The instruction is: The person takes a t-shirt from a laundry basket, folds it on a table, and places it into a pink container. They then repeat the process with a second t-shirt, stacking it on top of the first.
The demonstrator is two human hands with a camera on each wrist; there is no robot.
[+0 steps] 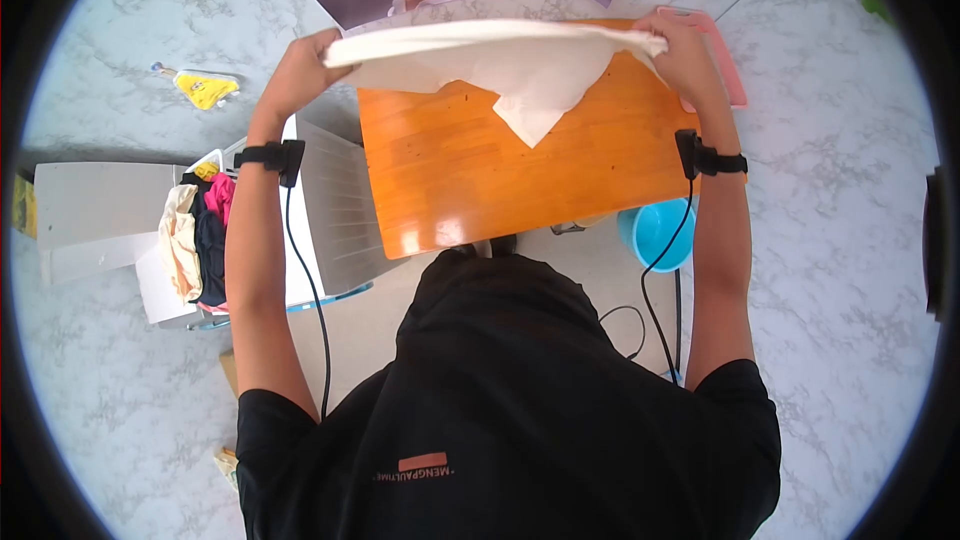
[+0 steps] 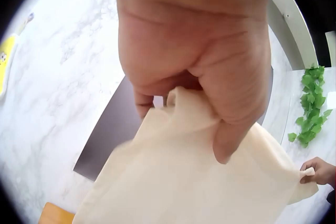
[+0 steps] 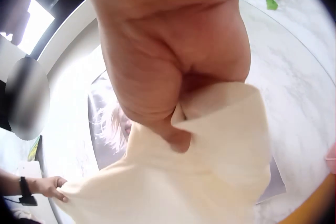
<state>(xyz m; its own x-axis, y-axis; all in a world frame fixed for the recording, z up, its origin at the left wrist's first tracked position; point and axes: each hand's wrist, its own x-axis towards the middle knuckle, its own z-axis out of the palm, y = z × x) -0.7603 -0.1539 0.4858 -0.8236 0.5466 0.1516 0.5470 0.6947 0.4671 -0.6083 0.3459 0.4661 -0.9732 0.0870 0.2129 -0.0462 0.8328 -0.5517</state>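
A cream cloth (image 1: 480, 52) is stretched sideways above the far part of the wooden table, with a pointed corner hanging down in the middle. My left hand (image 1: 303, 72) grips one end of it and my right hand (image 1: 688, 58) the other. In the left wrist view the cloth (image 2: 184, 171) drapes down from between thumb and fingers of the left hand (image 2: 194, 50). The right wrist view has the right hand (image 3: 173, 50) pinching the cloth (image 3: 210, 150) with the thumb on top, part of it folded over beside the thumb. Fingertips under the fabric are hidden.
Below the cloth stands the orange-brown wooden table (image 1: 450, 175). To the left, a white container holds several crumpled clothes (image 1: 205, 240), near a yellow item (image 1: 205, 89) on the floor. A blue bucket (image 1: 662, 232) is at the table's near right, a pink item (image 1: 728, 70) at its far right.
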